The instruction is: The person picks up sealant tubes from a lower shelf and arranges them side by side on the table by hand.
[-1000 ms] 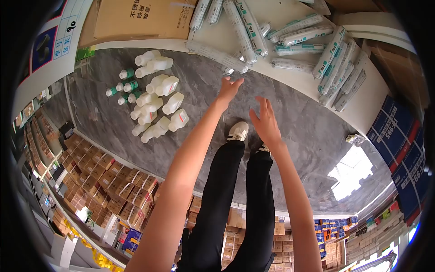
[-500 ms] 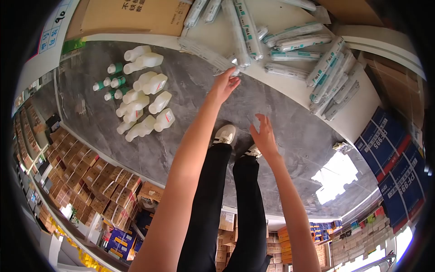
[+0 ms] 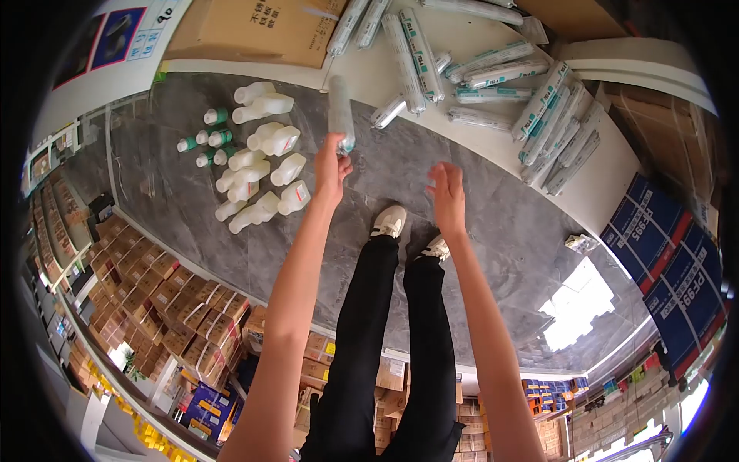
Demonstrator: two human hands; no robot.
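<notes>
My left hand (image 3: 331, 173) is closed round the lower end of a sealant sausage pack (image 3: 339, 112), a clear-wrapped tube with a teal mark. The pack stands out upward from my fingers, over the floor near the white shelf's (image 3: 469, 127) edge. My right hand (image 3: 448, 196) is held over the floor with nothing in it, its fingers loosely raised and slightly blurred. On the shelf lie several more sealant packs (image 3: 419, 61), some of them in a stack (image 3: 558, 127) at the right. One pack (image 3: 389, 112) juts toward the shelf's front edge.
Several pale plastic bottles (image 3: 265, 173) and smaller green-labelled ones (image 3: 219, 138) stand on the grey floor (image 3: 339, 269) at left. A cardboard box (image 3: 254, 31) sits on the shelf. Blue cartons (image 3: 654, 239) are stacked at right, brown cartons (image 3: 177, 308) at lower left.
My left hand has lifted the sealant pack off the shelf's front edge and brought it left, now pointing upward. My right hand has risen slightly. The view has shifted a little.
</notes>
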